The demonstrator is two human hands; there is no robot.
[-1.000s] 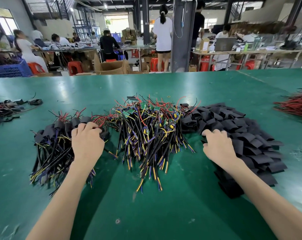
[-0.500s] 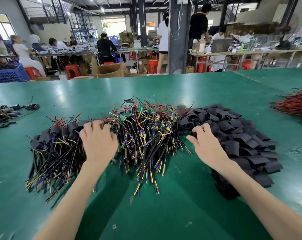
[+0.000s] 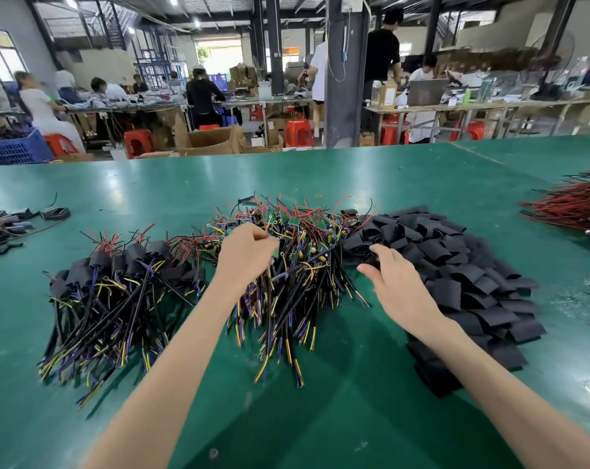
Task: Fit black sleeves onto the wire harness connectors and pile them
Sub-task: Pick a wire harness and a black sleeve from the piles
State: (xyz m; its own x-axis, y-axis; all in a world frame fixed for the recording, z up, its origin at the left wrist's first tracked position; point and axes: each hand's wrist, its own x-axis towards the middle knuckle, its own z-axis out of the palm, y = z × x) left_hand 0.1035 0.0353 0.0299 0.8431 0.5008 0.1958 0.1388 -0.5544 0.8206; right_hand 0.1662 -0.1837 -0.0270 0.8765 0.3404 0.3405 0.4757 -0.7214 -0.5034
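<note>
The left hand point(image 3: 246, 253) hangs over the middle pile of bare wire harnesses point(image 3: 297, 292). Its back faces the camera and its fingers are curled down among the red, yellow and blue wires. Whether it grips one I cannot tell. The right hand point(image 3: 396, 279) is at the near left edge of the heap of black sleeves point(image 3: 456, 265), with thumb and curled fingers closing on one black sleeve point(image 3: 371, 258) that lies against the heap.

A second ago the left hand lay on the pile of sleeved harnesses point(image 3: 117, 282) to the left. It has since crossed to the middle pile and no longer touches the sleeved one. The right hand was pressed flat further into the sleeve heap and has drawn leftward to its edge. The three piles lie as they did.

All three piles rest side by side on the green table point(image 3: 354, 418), with the sleeved harnesses at left, the bare ones in the middle and the loose sleeves at right. A bundle of red wires point(image 3: 574, 204) lies well apart at the table's right edge, and a small heap of dark parts point(image 3: 9, 225) lies at its left edge.

Beyond the table, people work at benches among red stools point(image 3: 138, 142), beside a blue crate point(image 3: 13, 148). A cardboard box point(image 3: 386, 94) there bears a label too small to read.
</note>
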